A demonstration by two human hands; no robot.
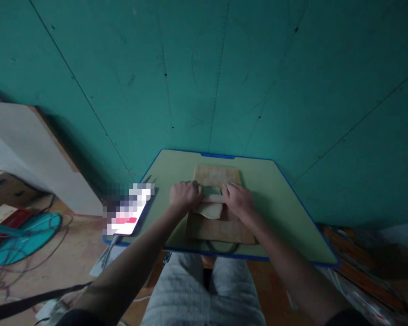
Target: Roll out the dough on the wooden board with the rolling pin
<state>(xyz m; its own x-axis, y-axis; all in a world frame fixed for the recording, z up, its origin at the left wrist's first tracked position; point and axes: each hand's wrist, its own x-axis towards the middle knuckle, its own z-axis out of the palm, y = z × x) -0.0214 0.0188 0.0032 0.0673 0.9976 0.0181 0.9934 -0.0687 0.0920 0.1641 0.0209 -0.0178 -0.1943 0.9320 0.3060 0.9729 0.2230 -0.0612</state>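
A pale rolling pin lies crosswise over a flat, light sheet of dough. Its left end is wrapped by my left hand, closed around it. My right hand is closed on the right end, knuckles up. Only the middle of the pin shows between the two fists. Part of the dough extends towards me below the pin, and another part shows on its far side. Underneath is a wooden cutting board, set lengthwise away from me, with a dark loop handle at its near end.
The board rests on a small pale-green table with a blue rim. A lit tablet, partly blurred out, leans at the table's left edge with a cable below. A green wall rises behind. Loose cables and a teal round base lie on the floor at left.
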